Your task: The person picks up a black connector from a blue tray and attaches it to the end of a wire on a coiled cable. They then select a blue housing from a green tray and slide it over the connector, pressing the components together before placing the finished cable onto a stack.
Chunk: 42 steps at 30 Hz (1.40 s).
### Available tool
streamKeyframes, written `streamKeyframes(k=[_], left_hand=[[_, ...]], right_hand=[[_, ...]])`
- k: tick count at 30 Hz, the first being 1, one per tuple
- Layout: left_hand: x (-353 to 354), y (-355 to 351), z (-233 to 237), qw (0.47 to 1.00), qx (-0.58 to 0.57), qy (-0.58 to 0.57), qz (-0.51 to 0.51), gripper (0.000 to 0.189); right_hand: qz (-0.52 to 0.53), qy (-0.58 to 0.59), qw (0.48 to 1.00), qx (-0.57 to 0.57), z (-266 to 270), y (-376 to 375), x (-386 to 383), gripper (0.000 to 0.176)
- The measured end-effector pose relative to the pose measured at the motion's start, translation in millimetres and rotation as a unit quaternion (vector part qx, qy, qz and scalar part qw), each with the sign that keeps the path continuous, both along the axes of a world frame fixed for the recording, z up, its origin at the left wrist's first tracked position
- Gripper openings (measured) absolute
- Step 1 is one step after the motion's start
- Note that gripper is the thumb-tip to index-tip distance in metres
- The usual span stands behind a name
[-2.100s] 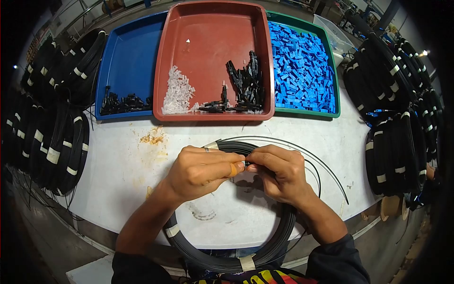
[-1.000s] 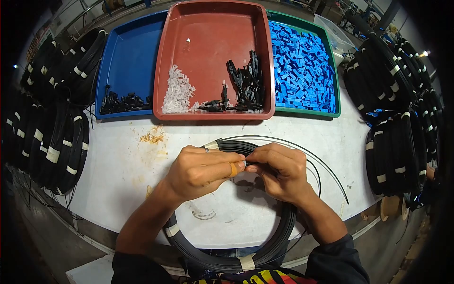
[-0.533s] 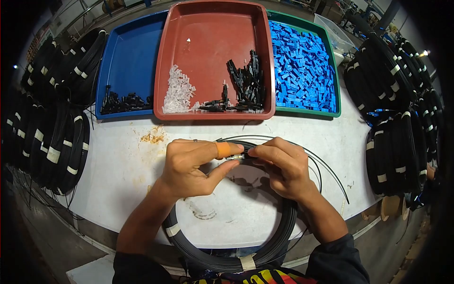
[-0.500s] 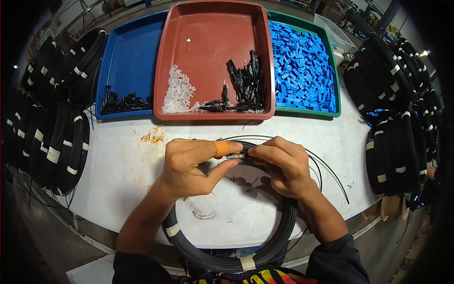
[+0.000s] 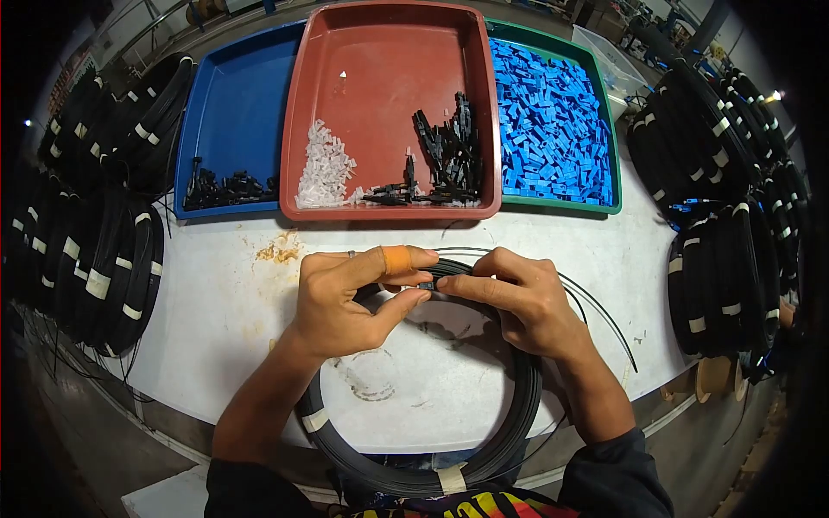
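Above the far side of the black cable coil (image 5: 527,388), my left hand (image 5: 345,302) pinches a small dark cable connector (image 5: 427,284) between thumb and fingers. Orange tape is wrapped round its index finger, which is raised over the piece. My right hand (image 5: 527,298) is closed, its index fingertip against the connector's right end. The right thumb and anything under it are hidden. Loose black cable ends (image 5: 609,324) curve out to the right of the coil. Pale tape bands (image 5: 451,477) bind the coil, which lies partly over the table's near edge.
Beyond my hands stand a red tray (image 5: 389,78) with clear and black small parts, a blue tray (image 5: 233,104) with black pieces, and a green tray (image 5: 615,164) full of blue connector parts (image 5: 553,121). Cable coils are stacked left (image 5: 99,259) and right (image 5: 725,276).
My left index finger has lifted off the connector. My right index finger has stretched left onto it, and the connector's yellow and metallic face no longer shows.
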<state>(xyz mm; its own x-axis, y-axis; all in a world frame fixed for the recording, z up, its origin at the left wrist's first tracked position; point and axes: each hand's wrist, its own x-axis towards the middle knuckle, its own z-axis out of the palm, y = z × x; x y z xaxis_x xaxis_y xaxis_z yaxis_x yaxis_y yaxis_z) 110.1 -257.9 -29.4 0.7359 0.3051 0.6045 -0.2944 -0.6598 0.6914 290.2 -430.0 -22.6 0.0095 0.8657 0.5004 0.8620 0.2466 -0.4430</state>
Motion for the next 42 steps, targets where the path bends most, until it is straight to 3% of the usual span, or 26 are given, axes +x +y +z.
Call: streamKeyframes(k=[9,18,27,34,38,40,42], left_hand=[[-0.1,-1.0,3.7,1.0,0.022,0.021,0.009,0.037],[-2.1,-2.1,6.8,0.998,0.015,0.051,0.017,0.039],[0.3,0.5,-1.6,0.998,0.018,0.061,0.004,0.038],[-3.6,15.5,16.9,0.993,0.034,0.103,-0.034,0.043],[-7.3,58.9,26.1,0.995,0.054,0.054,0.062,0.03],[-11.5,76.1,39.8,0.979,0.07,0.124,0.149,0.024],[-12.3,102.3,35.3,0.956,0.17,0.15,0.188,0.024]], right_hand=[[-0.019,0.015,1.0,-0.012,-9.5,2.1,0.3,0.058],[-0.003,-0.043,0.999,-0.02,-5.1,3.2,-2.4,0.048],[0.015,-0.045,0.997,0.06,-15.5,7.9,-2.0,0.044],[0.035,-0.04,0.998,0.045,-10.7,7.5,-2.7,0.04],[0.028,-0.029,0.998,0.044,-13.4,8.2,-3.3,0.039],[0.025,-0.008,0.999,0.037,-15.4,8.1,-2.8,0.039],[0.022,0.001,0.999,0.035,-13.9,9.2,-2.4,0.037]])
